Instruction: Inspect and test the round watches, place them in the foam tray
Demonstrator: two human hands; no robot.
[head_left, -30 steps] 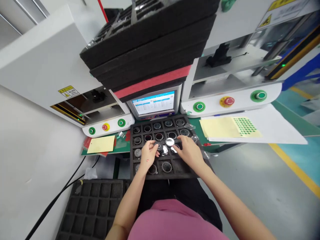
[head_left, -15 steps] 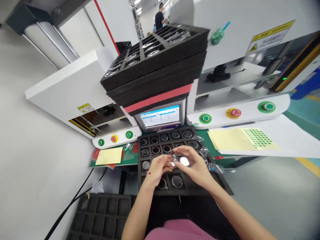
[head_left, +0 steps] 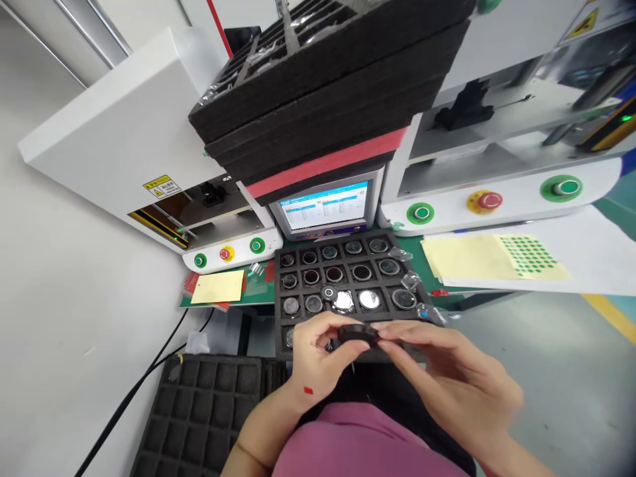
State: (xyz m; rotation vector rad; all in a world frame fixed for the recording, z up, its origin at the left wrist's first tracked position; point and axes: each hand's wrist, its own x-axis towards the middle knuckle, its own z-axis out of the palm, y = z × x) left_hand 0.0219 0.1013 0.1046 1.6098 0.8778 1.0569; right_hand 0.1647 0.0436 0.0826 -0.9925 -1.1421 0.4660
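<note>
Both hands, left hand [head_left: 318,361] and right hand [head_left: 447,377], are pinching one small, rigid black ring [head_left: 356,333] by its rim, just before the foam tray [head_left: 283,291]; likely light, slippery.

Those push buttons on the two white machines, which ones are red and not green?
Two: the small red button between the two green ones on the left machine, and the bigger red button between the two green ones on the right machine. Each sits on a yellow ring.
</note>
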